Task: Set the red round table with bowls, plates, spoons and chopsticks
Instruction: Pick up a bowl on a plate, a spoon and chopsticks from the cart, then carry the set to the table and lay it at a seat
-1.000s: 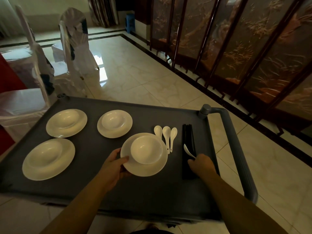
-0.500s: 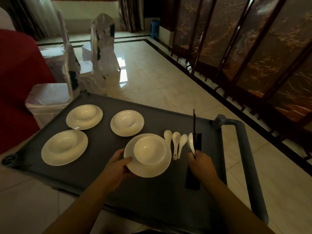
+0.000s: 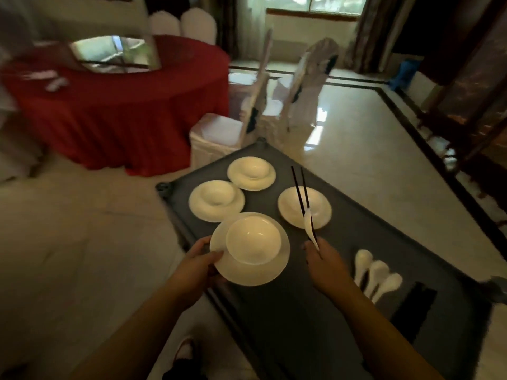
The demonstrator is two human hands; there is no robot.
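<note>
Head view: left hand (image 3: 196, 266) grips plate (image 3: 248, 270) edge, bowl (image 3: 253, 240) on top.

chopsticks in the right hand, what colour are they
Black. The chopsticks show best in the head view, dark against a white plate.

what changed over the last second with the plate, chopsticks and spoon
The left hand has lifted the white plate with its bowl off the grey cart tray. The right hand has raised the black chopsticks and one white spoon from the tray. The other three plate-and-bowl sets and three white spoons stayed put.
</note>
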